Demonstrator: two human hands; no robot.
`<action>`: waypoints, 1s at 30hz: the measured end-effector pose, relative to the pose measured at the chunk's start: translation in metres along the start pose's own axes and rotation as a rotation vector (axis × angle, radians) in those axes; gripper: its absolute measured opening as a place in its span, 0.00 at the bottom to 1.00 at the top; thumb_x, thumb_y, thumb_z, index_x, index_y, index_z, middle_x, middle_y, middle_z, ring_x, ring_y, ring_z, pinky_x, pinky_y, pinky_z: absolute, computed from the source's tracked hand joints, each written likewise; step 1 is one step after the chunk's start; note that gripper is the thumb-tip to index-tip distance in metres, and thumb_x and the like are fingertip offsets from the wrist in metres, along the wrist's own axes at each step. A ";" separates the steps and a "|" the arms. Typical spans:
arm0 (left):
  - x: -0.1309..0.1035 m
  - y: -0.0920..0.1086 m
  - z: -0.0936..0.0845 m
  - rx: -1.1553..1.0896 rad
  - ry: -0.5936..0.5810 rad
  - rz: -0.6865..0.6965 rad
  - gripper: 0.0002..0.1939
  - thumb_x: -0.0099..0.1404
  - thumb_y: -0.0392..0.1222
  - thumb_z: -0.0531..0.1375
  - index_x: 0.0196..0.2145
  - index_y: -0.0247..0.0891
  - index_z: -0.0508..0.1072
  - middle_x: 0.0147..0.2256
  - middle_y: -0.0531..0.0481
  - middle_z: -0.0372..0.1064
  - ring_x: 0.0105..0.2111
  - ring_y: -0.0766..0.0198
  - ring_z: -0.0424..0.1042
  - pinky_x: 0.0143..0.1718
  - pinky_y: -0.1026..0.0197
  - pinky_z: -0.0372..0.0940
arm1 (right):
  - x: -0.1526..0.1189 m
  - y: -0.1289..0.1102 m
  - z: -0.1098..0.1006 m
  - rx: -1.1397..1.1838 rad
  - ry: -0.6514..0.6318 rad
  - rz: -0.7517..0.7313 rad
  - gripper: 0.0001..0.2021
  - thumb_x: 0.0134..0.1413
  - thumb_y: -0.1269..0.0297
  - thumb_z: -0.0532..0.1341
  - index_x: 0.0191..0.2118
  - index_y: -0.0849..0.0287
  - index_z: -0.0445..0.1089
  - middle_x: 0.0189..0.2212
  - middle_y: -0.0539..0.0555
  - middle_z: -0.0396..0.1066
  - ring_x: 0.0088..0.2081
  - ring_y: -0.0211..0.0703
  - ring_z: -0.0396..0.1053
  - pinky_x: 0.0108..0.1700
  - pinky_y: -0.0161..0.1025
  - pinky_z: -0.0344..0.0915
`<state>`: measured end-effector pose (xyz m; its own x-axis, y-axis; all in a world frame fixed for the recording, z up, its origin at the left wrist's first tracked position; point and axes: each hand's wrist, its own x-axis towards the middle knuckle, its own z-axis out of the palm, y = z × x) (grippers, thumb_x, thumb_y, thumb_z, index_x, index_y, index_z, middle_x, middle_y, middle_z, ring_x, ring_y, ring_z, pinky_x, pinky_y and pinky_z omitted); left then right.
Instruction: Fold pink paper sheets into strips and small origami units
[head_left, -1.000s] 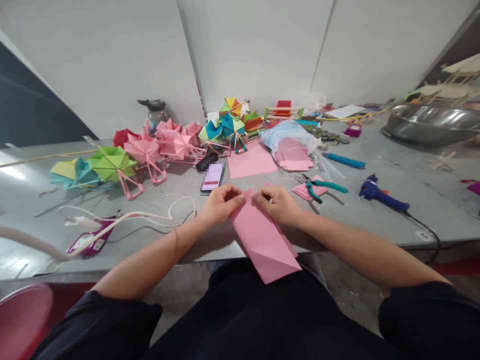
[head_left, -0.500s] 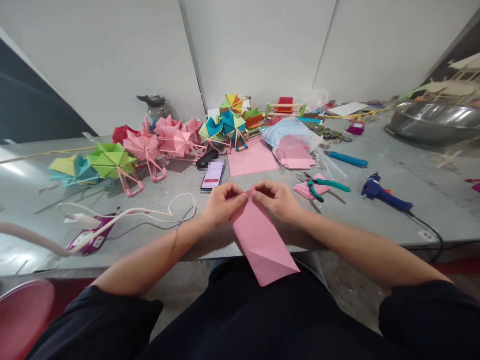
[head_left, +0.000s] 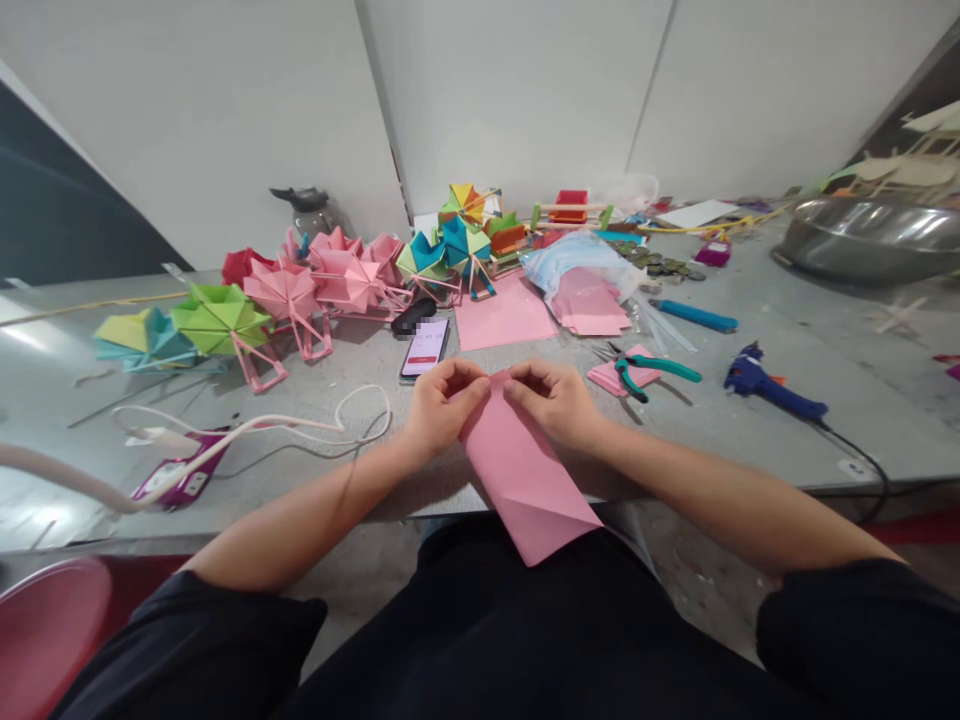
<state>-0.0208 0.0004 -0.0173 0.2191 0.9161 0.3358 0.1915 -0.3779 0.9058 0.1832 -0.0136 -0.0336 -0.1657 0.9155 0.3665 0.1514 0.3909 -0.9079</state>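
A long folded sheet of pink paper [head_left: 529, 480] hangs over the table's front edge, its near end above my lap with a slanting crease. My left hand [head_left: 448, 402] pinches its far end at the left corner. On the right corner of the same end, my right hand [head_left: 553, 400] has thumb and fingers closed. Just beyond the hands lie a phone [head_left: 425, 348] and a flat pink sheet [head_left: 504, 312]. Teal-handled pliers [head_left: 646, 368] rest on small pink papers to the right of my right hand.
Folded paper models [head_left: 285, 295] line the back left. A purple power strip [head_left: 180, 475] and white cable lie at the left. To the right are a blue glue gun [head_left: 776, 385], a blue-handled tool [head_left: 696, 316] and a metal bowl [head_left: 870, 240].
Both hands keep their grip on the pink paper. My thumbs have moved slightly apart along its far end, and the near end has shifted up a little.
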 end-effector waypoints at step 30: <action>-0.001 -0.002 -0.003 0.030 0.083 -0.015 0.09 0.68 0.45 0.67 0.41 0.38 0.84 0.40 0.44 0.84 0.40 0.56 0.80 0.45 0.54 0.75 | -0.009 -0.006 0.000 -0.078 0.009 -0.043 0.12 0.60 0.52 0.70 0.41 0.54 0.74 0.36 0.55 0.79 0.36 0.47 0.77 0.40 0.45 0.75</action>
<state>-0.0245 0.0005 -0.0183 0.1362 0.9291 0.3438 0.2225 -0.3669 0.9033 0.1836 -0.0246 -0.0315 -0.1649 0.8986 0.4067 0.2198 0.4355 -0.8730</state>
